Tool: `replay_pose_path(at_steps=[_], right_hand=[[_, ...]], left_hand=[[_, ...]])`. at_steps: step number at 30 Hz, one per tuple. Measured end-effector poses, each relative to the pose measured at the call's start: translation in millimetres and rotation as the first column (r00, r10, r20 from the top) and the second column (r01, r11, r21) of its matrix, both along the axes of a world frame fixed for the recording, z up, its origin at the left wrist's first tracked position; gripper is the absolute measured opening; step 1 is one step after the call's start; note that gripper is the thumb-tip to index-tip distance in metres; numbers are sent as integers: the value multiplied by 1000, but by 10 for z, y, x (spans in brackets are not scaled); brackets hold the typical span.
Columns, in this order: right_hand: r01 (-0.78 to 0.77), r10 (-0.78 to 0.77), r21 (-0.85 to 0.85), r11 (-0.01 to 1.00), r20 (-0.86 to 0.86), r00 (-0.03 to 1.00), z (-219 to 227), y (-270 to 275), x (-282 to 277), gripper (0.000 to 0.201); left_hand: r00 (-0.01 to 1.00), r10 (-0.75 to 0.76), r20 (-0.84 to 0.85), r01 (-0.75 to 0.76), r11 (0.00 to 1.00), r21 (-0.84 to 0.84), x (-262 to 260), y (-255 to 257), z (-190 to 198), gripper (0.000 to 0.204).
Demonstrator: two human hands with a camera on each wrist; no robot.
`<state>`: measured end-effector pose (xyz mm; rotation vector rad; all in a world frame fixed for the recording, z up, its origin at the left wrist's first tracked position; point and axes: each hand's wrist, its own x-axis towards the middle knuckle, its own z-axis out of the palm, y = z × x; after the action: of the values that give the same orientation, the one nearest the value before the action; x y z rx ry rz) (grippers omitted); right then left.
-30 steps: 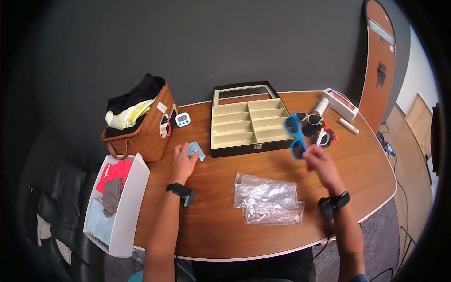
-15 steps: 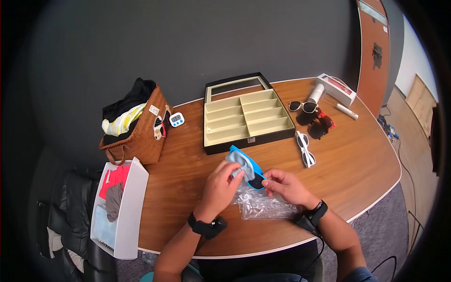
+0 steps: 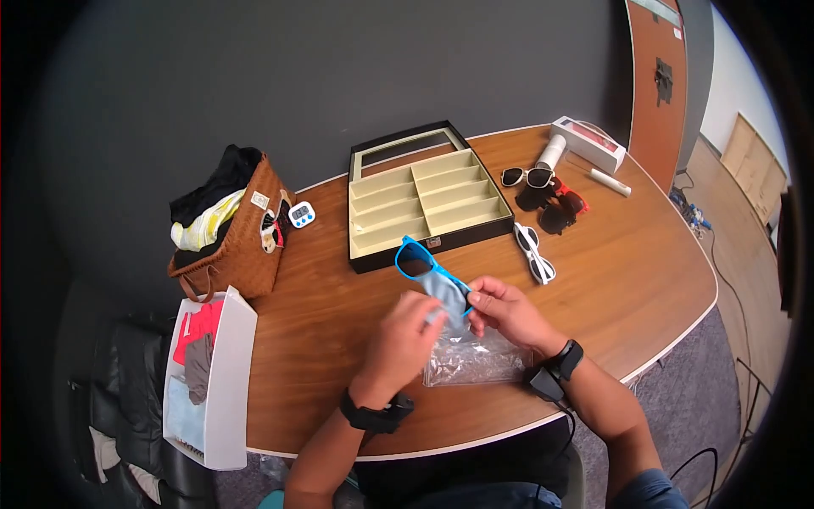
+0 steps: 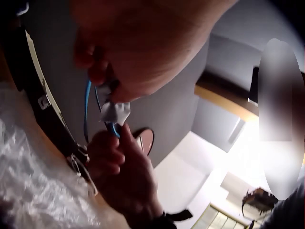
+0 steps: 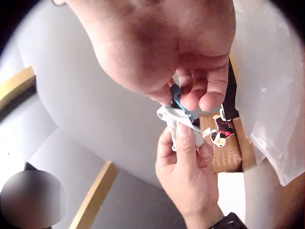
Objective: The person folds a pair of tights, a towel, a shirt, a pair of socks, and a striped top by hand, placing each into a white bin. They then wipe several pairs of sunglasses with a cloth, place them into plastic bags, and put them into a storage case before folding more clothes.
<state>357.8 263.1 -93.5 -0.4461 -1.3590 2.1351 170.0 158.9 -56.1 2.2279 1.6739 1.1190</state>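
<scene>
Blue-framed sunglasses (image 3: 415, 258) with dark lenses are up over the table, tilted, in front of a display case. My right hand (image 3: 511, 312) pinches them at the right end between thumb and fingers. A light blue-grey cleaning cloth (image 3: 443, 291) lies over the lens nearer that hand. My left hand (image 3: 402, 343) grips the cloth, thumb and fingers pressing it around the lens. In the right wrist view the cloth (image 5: 177, 125) is bunched under the left thumb, and the blue frame (image 5: 177, 94) shows between the right fingers. Clear plastic sleeves (image 3: 475, 360) lie below the hands.
An open compartmented case (image 3: 393, 257) stands behind the hands. White sunglasses (image 3: 534, 254) lie right of it, with several other pairs, including red ones (image 3: 572, 200), beyond. A wicker basket (image 3: 254, 246), a timer (image 3: 301, 214) and a white box (image 3: 227, 390) of cloths stand left.
The right hand brought the blue sunglasses to the middle, leaving white sunglasses lying on the table. The left hand lifted the cloth onto them; it has shifted from the far lens to the near one.
</scene>
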Motion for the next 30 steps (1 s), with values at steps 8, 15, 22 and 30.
replay_pose_path(at_steps=[8, 15, 22, 30], right_hand=[[-305, 248, -332, 893, -204, 947, 33, -22, 47, 15], [-399, 318, -346, 849, -267, 910, -34, -18, 51, 22], [-313, 268, -224, 923, -209, 940, -111, -70, -29, 22], [15, -65, -358, 934, -127, 990, -47, -2, -36, 17]], left_hand=[[302, -119, 946, 370, 929, -2, -299, 70, -83, 26], [91, -119, 989, 404, 912, 72, -249, 65, -70, 29], [262, -133, 956, 509, 861, -19, -293, 44, -223, 23], [103, -44, 994, 460, 888, -9, -365, -2, -8, 32]])
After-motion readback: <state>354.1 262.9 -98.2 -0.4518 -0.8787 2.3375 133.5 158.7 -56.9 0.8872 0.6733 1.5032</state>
